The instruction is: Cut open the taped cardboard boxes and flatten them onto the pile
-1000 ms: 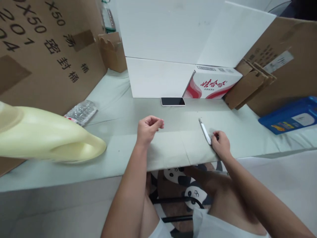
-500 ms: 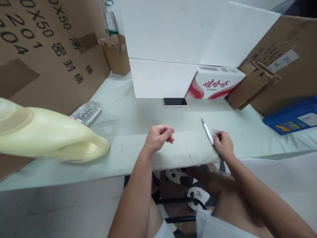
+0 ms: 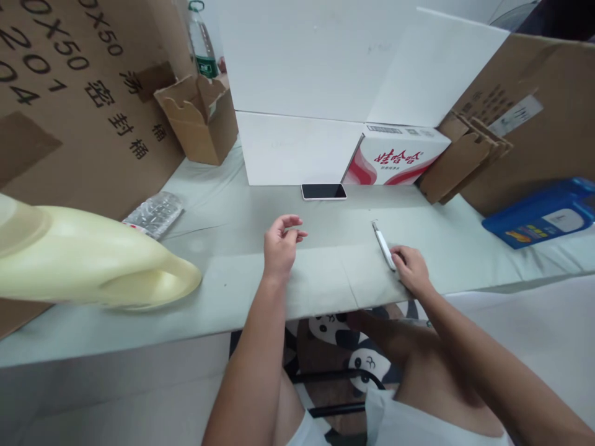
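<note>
My left hand (image 3: 281,244) hovers over the middle of the table, fingers loosely curled and apart, with nothing in it. Farther right, my right hand (image 3: 411,269) is closed at the near end of a slim white utility knife (image 3: 383,246). The knife's metal tip points away from me, and my fingers partly cover its handle end. Beyond both hands, a phone (image 3: 324,192) with a dark screen lies flat against the foot of the white boxes.
A large pale yellow jug (image 3: 93,254) stands at the left near clear plastic packaging (image 3: 155,214). Behind are an open small carton (image 3: 199,121), a water bottle (image 3: 203,46) and a white-red box (image 3: 395,158). Folded cardboard (image 3: 460,158) and a blue bottle (image 3: 539,214) stand right.
My left hand has risen away from me and slightly left, its fingers opening from a loose curl. The small carton at the back left has shifted nearer. My right hand stays by the utility knife.
</note>
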